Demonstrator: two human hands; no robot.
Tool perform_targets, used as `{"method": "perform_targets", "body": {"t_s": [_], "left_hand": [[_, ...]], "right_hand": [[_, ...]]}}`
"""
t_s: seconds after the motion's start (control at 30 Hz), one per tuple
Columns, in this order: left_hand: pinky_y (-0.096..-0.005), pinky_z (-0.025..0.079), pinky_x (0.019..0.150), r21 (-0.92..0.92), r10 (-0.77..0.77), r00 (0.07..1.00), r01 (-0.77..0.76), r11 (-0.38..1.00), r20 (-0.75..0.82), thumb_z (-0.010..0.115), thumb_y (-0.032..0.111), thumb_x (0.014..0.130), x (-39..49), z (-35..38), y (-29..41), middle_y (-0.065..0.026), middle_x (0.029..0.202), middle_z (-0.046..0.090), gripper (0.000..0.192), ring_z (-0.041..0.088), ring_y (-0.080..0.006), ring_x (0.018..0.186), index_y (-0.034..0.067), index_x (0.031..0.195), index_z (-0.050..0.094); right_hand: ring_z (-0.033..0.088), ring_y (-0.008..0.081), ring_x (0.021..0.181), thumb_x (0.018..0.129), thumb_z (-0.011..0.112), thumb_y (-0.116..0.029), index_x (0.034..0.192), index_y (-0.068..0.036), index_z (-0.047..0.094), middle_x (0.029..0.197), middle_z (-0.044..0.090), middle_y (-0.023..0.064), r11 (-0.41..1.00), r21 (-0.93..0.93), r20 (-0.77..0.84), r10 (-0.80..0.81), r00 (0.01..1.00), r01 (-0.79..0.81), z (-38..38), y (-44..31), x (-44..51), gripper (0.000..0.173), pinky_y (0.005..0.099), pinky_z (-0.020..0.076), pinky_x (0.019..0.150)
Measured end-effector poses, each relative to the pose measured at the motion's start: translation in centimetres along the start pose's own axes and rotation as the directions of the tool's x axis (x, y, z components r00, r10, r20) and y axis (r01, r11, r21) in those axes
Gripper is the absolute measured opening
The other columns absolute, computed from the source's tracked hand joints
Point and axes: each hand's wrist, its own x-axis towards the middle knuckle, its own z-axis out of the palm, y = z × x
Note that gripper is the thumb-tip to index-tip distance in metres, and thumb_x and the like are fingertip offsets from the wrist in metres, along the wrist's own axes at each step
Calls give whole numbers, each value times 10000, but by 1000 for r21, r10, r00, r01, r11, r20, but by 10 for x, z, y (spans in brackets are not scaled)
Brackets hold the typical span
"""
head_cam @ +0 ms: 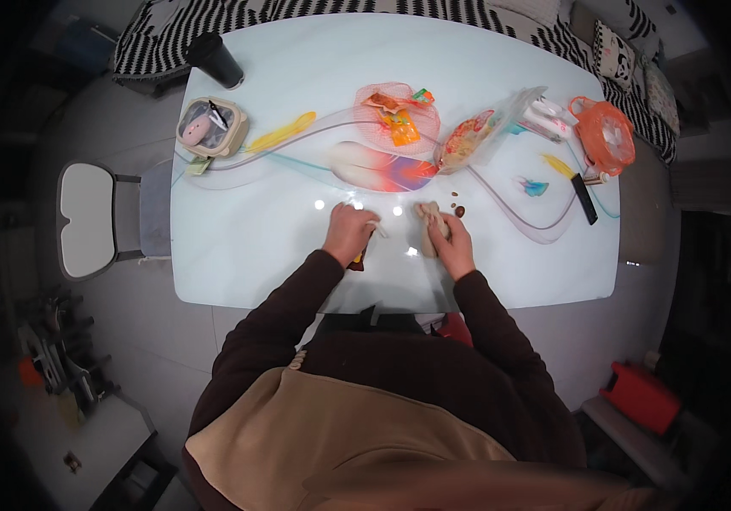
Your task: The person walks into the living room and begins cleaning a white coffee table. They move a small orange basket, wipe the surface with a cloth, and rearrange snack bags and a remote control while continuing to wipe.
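Over the front middle of the glossy white table (pixel 276 255), my left hand (pixel 349 233) has its fingers closed on a small white strip (pixel 379 228), too small to name surely. Under that hand's wrist lies a dark brown and yellow packet (pixel 358 260), mostly hidden. My right hand (pixel 453 246) grips a beige cloth-like bundle (pixel 430 230), its top gathered into folds. Just beyond my right hand lie a round brown nut-like piece (pixel 460 211) and smaller brown bits (pixel 454 194).
A black tumbler (pixel 217 61) and a lidded food box (pixel 212 128) stand at the left. Farther back lie a pink mesh (pixel 397 118) with packets, a clear food bag (pixel 474 140), a tissue pack (pixel 546 119) and an orange plastic bag (pixel 605 134). A black-handled knife (pixel 583 198) lies at right.
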Motion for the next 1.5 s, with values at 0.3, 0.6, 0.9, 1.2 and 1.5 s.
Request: {"method": "perform_targets", "body": {"t_s": [0.3,0.6,0.9,1.2,1.5], "left_hand": [[-395,434,778,-87,-167,985,164,983,-28,616,59,789,-74,-27,-25,-72,774,645,63,564,-298,785,55,792,679],[-336,476,723,-252,-502,856,462,850,-124,654,84,830,-122,-66,-56,-103,810,649,68,600,-262,757,51,879,688],[-250,471,725,-598,-767,635,578,555,-98,639,74,872,-135,-82,-107,-49,869,679,117,583,-104,781,10,963,676],[-317,477,701,-404,-623,761,520,753,-181,647,82,846,-142,-85,-108,-95,856,653,72,602,-228,773,52,905,672],[-336,482,709,-440,-626,761,509,740,-172,650,92,837,-139,-89,-107,-100,839,649,66,607,-261,791,50,885,669]], "right_hand": [[525,379,1047,871,501,-129,1233,98,451,1211,493,258,754,-647,-114,-242,964,113,127,-18,108,430,424,446,912],[524,384,998,841,450,-47,1180,75,484,1086,508,240,742,-498,251,-373,893,449,227,-80,124,362,444,469,845],[525,432,979,893,425,-95,1102,71,519,1067,514,287,900,-402,-109,-228,968,167,188,-78,174,283,460,438,867],[522,430,1028,908,414,-97,1014,70,521,1135,515,271,983,-184,-372,-92,924,24,222,-92,243,226,453,443,874],[523,384,963,807,522,-22,1147,58,508,1080,517,220,677,-486,285,-476,832,553,223,-100,163,350,437,482,816]]}}
